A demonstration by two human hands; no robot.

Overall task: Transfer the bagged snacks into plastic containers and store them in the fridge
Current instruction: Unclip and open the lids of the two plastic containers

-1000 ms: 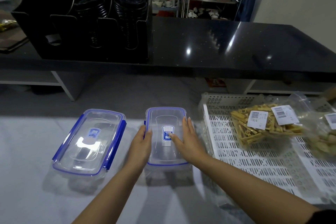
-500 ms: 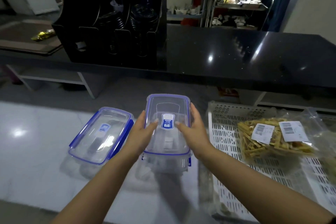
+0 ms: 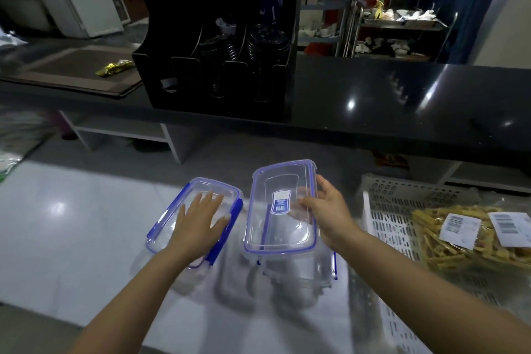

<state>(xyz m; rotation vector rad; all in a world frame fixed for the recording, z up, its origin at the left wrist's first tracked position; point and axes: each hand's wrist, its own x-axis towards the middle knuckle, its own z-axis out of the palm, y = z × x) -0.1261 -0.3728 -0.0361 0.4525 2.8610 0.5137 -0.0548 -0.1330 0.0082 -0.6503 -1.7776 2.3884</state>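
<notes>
Two clear plastic containers with blue-trimmed lids stand side by side on the white counter. My left hand lies flat, fingers spread, on the lid of the left container. My right hand grips the right edge of the other container's lid, thumb on top, and the lid is tilted up above its clear container base. A clear bag of yellow snack sticks with white barcode labels lies in the white perforated tray at the right.
A black stone counter runs across behind, carrying a black organizer of dark lids. A gold wrapper lies on a brown mat at far left. A metal rack with dishes stands in the background.
My left hand left the right container and now lies on the left container's lid. My right hand has raised the right container's lid off its base. The camera view tilted upward.
</notes>
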